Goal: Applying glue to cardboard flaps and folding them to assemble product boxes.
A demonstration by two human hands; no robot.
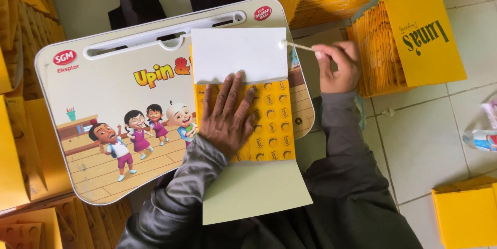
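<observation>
Item: flat yellow card sheet [272,125], printed with rows of small round marks, with a white flap [239,54] at its far end and a pale green flap [253,189] at its near end. It lies on the right part of a lap tray [103,104], a light board with cartoon pictures that serves as the surface, and the green flap hangs off the tray's near edge over the person's lap. Left hand [227,117]: spread wide, palm down, fingers flat on the yellow sheet just below the white flap, pinning it to the tray. Right hand [336,65]: closed narrowly on a thin white stick [297,46], whose tip rests at the white flap's right corner, just past the tray's right edge. Handling, by judgement: the sheet looks thin, light and creased for folding, stiff enough to lie flat yet easily bent or dog-eared; its face appears smooth, so it may slide on the tray unless pressed. It is best held with a flat palm on the yellow middle, or by the edges. Around the tray: stacks of yellow folders [409,42] on the tiled floor [414,135] to its right, more yellow card [20,150] to its left.
</observation>
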